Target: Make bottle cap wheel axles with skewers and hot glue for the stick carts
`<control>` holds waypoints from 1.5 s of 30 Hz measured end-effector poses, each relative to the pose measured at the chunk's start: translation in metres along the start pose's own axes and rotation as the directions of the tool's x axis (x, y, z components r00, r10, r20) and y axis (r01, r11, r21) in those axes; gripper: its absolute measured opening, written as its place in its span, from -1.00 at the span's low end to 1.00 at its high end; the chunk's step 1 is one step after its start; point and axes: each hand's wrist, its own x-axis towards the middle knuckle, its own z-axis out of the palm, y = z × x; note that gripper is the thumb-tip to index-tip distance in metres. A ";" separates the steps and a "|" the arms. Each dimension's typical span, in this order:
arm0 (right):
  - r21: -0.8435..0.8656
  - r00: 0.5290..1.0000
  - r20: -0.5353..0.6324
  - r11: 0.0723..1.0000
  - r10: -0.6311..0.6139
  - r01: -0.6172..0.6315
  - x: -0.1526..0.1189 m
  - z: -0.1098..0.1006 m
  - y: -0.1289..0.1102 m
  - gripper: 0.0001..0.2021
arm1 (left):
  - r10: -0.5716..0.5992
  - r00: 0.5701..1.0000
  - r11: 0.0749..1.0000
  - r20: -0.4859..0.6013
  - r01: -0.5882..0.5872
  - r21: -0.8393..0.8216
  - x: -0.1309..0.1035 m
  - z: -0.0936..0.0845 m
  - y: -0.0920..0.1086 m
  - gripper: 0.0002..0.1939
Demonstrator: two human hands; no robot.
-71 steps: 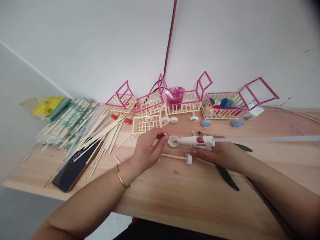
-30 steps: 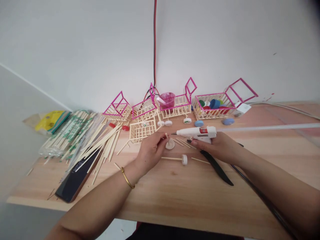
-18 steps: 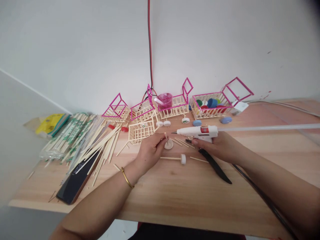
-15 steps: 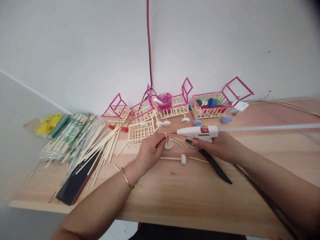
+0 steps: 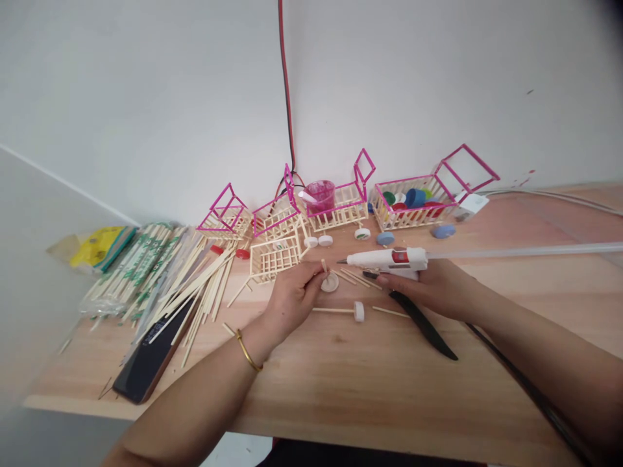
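Both the left hand [image 5: 289,301] and the right hand [image 5: 445,285] are without gloves, and behind each grip the forearm is bare up to where the picture ends. Just behind the left grip, the wrist wears a slim bracelet [image 5: 248,353], gold in colour and rounded, with a small knob. Well below both grips, black cloth [image 5: 370,454] is seen, with a little red at its left end.

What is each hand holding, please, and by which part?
The left hand pinches a short stick below its top; the right hand grips the glue gun's handle.
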 end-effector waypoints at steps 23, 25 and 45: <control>-0.004 1.000 -0.018 1.000 -0.015 0.015 -0.002 0.004 -0.001 -0.62 | -0.030 0.999 1.000 0.039 0.029 0.011 -0.001 0.000 -0.001 -0.82; -0.001 1.000 -0.006 1.000 -0.016 0.016 -0.003 0.004 -0.002 -0.61 | -0.040 0.998 0.999 0.045 0.040 0.009 0.000 0.000 0.000 -0.82; 0.078 0.998 0.012 0.995 0.068 -0.068 0.000 -0.005 0.000 -0.61 | -0.060 0.997 0.998 0.048 0.060 -0.018 0.000 -0.001 0.001 -0.80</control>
